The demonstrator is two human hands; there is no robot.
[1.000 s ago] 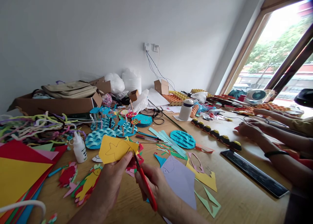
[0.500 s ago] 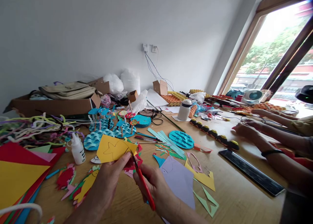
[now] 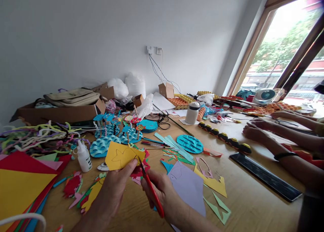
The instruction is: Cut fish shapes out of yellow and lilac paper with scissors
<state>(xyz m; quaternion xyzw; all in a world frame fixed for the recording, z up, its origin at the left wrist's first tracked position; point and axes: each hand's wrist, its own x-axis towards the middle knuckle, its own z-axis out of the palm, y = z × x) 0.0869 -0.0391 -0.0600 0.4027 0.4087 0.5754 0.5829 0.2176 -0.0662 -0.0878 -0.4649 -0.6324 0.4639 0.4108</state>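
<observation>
Between the thumb and fingers of my left hand (image 3: 115,188) is a yellow paper sheet (image 3: 118,156) with a star outline drawn on it. Red-handled scissors (image 3: 153,193) are gripped in my right hand (image 3: 164,191), their blades at the sheet's right edge. Behind the sheet some red paper pieces (image 3: 145,161) show in part. Close to my right wrist lies a lilac sheet (image 3: 188,188) with a pencilled outline. Cut paper fish (image 3: 92,195) lie left of my left forearm.
A white glue bottle (image 3: 84,157) stands left of my hands, near stacked coloured paper (image 3: 22,188). Blue wavy discs (image 3: 189,144), a white thermos (image 3: 192,113) and a black glossy bar (image 3: 264,176) lie beyond. Another person's hands (image 3: 255,132) rest at the right.
The view has shifted slightly, so most table things sit a little further right. Both hands keep their hold on the yellow sheet and the scissors.
</observation>
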